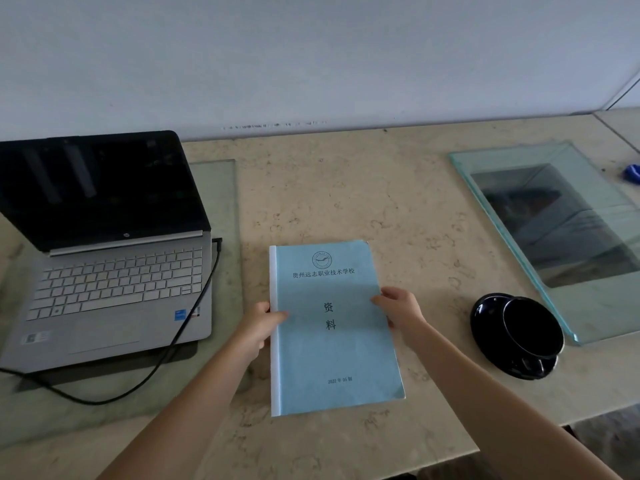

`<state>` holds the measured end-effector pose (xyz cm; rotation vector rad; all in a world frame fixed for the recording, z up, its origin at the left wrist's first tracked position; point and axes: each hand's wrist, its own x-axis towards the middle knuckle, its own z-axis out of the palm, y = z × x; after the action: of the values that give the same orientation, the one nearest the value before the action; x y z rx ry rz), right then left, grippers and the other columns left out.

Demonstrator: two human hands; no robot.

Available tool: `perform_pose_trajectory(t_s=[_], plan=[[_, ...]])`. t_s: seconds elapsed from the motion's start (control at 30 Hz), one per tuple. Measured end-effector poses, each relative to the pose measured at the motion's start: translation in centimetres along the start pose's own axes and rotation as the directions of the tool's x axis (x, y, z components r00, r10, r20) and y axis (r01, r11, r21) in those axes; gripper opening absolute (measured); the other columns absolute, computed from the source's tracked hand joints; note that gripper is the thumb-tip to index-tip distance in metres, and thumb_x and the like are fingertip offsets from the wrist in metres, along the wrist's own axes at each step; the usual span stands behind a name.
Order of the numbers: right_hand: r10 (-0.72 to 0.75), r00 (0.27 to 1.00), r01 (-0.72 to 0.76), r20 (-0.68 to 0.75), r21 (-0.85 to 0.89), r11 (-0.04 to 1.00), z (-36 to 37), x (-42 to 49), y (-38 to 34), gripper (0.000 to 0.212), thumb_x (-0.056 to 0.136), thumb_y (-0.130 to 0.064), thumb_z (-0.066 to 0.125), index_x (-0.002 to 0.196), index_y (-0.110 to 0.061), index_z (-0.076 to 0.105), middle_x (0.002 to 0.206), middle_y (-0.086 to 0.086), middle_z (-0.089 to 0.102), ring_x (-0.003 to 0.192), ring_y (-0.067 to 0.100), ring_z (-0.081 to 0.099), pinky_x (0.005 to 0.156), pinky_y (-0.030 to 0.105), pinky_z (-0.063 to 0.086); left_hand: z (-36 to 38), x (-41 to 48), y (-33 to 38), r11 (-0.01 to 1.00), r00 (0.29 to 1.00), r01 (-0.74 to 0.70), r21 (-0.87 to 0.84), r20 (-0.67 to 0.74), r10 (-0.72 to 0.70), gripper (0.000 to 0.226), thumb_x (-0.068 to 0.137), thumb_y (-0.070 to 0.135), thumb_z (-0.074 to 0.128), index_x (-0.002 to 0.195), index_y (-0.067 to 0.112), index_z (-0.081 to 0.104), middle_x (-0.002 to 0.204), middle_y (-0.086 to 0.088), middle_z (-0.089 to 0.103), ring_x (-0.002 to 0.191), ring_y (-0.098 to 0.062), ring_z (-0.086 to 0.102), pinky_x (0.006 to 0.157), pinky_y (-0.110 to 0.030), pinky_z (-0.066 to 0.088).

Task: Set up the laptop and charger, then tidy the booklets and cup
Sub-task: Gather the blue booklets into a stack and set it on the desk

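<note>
Marble counter (346, 188), blue booklet (332, 351), pale wall (311, 57)

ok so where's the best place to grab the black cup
Likely the handle, which seems to point toward the person: come from the near side once the right hand frees the booklet. The cup sits on its saucer.

A beige marble counter (346, 188) carries a greenish glass pane (595, 313) at three o'clock, a second pane (220, 195) at nine and a small blue object (632, 173) at two.
</note>
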<state>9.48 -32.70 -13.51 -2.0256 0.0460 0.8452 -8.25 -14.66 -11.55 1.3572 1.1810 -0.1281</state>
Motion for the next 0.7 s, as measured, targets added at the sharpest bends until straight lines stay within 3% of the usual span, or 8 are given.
perform_pose_trajectory(t_s=[0.13, 0.33, 0.43, 0.5, 0.57, 0.6, 0.7], plan=[[0.079, 0.992, -0.089, 0.096, 0.107, 0.99, -0.9, 0.1, -1.1, 0.012, 0.083, -0.001, 0.059, 0.09, 0.004, 0.068, 0.061, 0.007, 0.06, 0.04, 0.013, 0.054, 0.043, 0.021, 0.043, 0.1, 1.0, 1.0, 0.992, 0.995, 0.1, -0.071, -0.011, -0.101, 0.037, 0.087, 0.007, 0.058, 0.122, 0.004, 0.047, 0.114, -0.009, 0.056, 0.095, -0.02, 0.05, 0.078, -0.029, 0.04], [0.078, 0.986, -0.093, 0.146, 0.099, 0.991, -1.2, 0.9, -1.1, 0.017, 0.08, 0.0, 0.06, 0.093, 0.0, 0.072, 0.076, 0.012, 0.069, 0.057, 0.021, 0.062, 0.058, 0.029, 0.053, -0.2, 2.0, 0.8, 0.986, 0.989, 0.149, -0.071, -0.003, -0.149, 0.039, 0.08, 0.001, 0.059, 0.117, 0.003, 0.047, 0.122, -0.014, 0.057, 0.109, -0.027, 0.052, 0.097, -0.037, 0.042], [0.074, 0.985, -0.093, 0.157, 0.118, 0.989, -1.3, 1.1, -1.0, 0.018, 0.081, 0.001, 0.06, 0.093, -0.002, 0.072, 0.087, 0.016, 0.072, 0.066, 0.024, 0.066, 0.061, 0.03, 0.055, -0.3, 2.1, 1.2, 0.984, 0.989, 0.146, -0.104, -0.005, -0.147, 0.043, 0.08, 0.008, 0.062, 0.118, 0.003, 0.046, 0.129, -0.012, 0.053, 0.121, -0.028, 0.047, 0.108, -0.042, 0.034], [0.07, 0.983, -0.09, 0.168, 0.115, 0.989, -1.4, 1.3, -0.9, 0.022, 0.081, 0.002, 0.06, 0.1, -0.001, 0.071, 0.096, 0.019, 0.072, 0.074, 0.028, 0.068, 0.068, 0.034, 0.057, -0.2, 2.1, 1.5, 0.978, 0.989, 0.142, -0.154, -0.006, -0.145, 0.038, 0.082, 0.014, 0.064, 0.114, 0.004, 0.046, 0.126, -0.008, 0.051, 0.121, -0.026, 0.045, 0.104, -0.037, 0.035], [0.066, 0.98, -0.086, 0.185, 0.102, 0.991, -1.5, 1.5, -0.9, 0.024, 0.082, 0.002, 0.059, 0.104, -0.001, 0.07, 0.1, 0.019, 0.072, 0.08, 0.029, 0.068, 0.073, 0.037, 0.057, 0.3, 1.9, 1.9, 0.965, 0.992, 0.128, -0.227, 0.024, -0.126, 0.021, 0.082, 0.011, 0.068, 0.092, 0.011, 0.049, 0.109, -0.007, 0.055, 0.106, -0.025, 0.051, 0.085, -0.032, 0.043], [0.065, 0.979, -0.086, 0.195, 0.1, 0.991, -1.5, 1.5, -0.9, 0.024, 0.082, 0.002, 0.059, 0.104, -0.001, 0.07, 0.1, 0.018, 0.072, 0.082, 0.03, 0.069, 0.075, 0.038, 0.057, 0.6, 1.7, 2.1, 0.959, 0.993, 0.115, -0.261, 0.04, -0.108, 0.024, 0.08, 0.009, 0.07, 0.085, 0.015, 0.048, 0.103, -0.007, 0.057, 0.1, -0.024, 0.054, 0.082, -0.031, 0.044], [0.06, 0.976, -0.082, 0.211, 0.098, 0.992, -1.6, 1.4, -0.9, 0.026, 0.083, 0.001, 0.06, 0.108, 0.001, 0.069, 0.102, 0.016, 0.072, 0.089, 0.031, 0.069, 0.081, 0.04, 0.057, 1.5, 1.7, 2.2, 0.954, 0.995, 0.087, -0.287, 0.08, -0.067, 0.046, 0.066, 0.009, 0.081, 0.099, 0.011, 0.049, 0.102, -0.008, 0.063, 0.098, -0.026, 0.059, 0.092, -0.039, 0.047]])
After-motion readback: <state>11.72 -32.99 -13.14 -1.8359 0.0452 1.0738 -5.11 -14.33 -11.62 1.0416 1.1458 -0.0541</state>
